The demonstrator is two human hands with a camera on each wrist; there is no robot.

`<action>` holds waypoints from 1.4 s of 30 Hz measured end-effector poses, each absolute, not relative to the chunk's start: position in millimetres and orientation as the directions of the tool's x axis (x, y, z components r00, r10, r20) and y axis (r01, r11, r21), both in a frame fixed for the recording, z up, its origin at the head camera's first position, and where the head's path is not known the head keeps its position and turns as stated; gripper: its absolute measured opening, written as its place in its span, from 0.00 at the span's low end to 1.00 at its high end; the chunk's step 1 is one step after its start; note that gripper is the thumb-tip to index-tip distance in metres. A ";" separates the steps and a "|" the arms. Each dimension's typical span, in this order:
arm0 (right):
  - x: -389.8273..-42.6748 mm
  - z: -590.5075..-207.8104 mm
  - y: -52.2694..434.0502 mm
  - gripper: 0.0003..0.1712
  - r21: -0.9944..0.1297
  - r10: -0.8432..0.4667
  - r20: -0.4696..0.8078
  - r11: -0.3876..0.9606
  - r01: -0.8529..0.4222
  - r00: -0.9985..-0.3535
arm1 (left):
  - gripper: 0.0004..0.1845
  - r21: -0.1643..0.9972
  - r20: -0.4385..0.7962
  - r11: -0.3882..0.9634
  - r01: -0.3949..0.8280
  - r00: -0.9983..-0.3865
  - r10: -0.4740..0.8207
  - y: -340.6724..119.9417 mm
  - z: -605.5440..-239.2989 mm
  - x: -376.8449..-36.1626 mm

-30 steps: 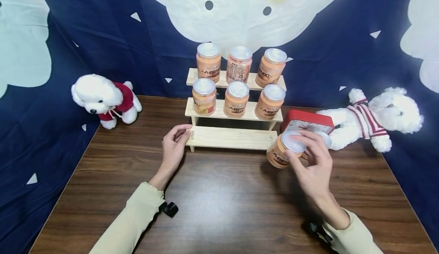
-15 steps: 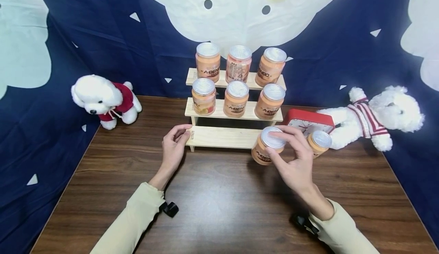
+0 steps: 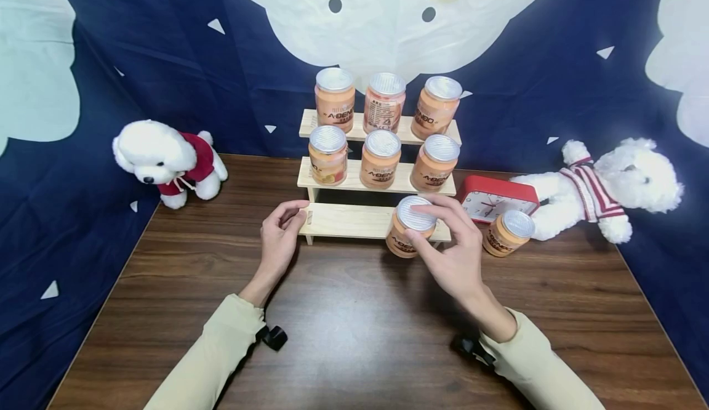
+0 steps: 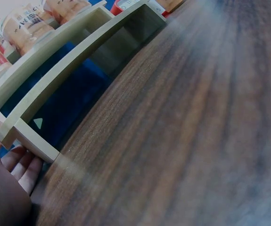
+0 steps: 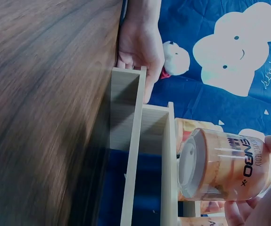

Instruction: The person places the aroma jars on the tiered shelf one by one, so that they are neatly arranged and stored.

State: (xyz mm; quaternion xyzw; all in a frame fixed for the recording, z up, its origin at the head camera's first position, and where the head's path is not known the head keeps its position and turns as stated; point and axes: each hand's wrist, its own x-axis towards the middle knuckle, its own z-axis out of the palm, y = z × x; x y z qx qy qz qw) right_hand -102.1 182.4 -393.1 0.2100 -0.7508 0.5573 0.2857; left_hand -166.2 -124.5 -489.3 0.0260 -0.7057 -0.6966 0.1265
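My right hand [image 3: 456, 253] grips a jar [image 3: 406, 237] by its silver lid, thumb on the near side and fingers at the far side. The jar has orange contents and hangs in front of the lowest step's right half; the right wrist view shows its base apart from the boards. At the left end of a three-step wooden display stand [image 3: 346, 221], my left hand [image 3: 279, 241] holds the bottom step, its fingers curled about the end. On the middle step stands a row of jars [image 3: 380, 170], and another row of jars [image 3: 384, 111] fills the top step.
One more jar [image 3: 501, 237] stands on the dark wooden table [image 3: 343, 336] right of the stand, before a red clock [image 3: 493, 197]. A white plush toy [image 3: 598, 191] lies at the right; a plush dog [image 3: 177, 160] sits at the left. Behind hangs a blue cloth [image 3: 183, 59].
My right hand has carried the jar leftward from beside the clock to in front of the bottom step, uncovering the other jar. The left hand has stayed on the stand.
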 end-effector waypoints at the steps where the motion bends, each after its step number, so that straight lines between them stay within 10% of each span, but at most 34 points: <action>1: -102.5 -393.9 181.3 0.22 -0.713 -0.002 0.661 0.310 -0.629 -0.750 | 0.11 0.990 0.141 0.030 0.138 -0.967 -0.213 -124.2 -489.3 -166.4; 42: -138.0 -424.1 119.7 0.24 -0.700 -0.082 0.642 0.342 -0.627 -0.762 | 0.11 0.988 0.150 0.012 0.151 -0.966 -0.209 -124.9 -490.3 -166.8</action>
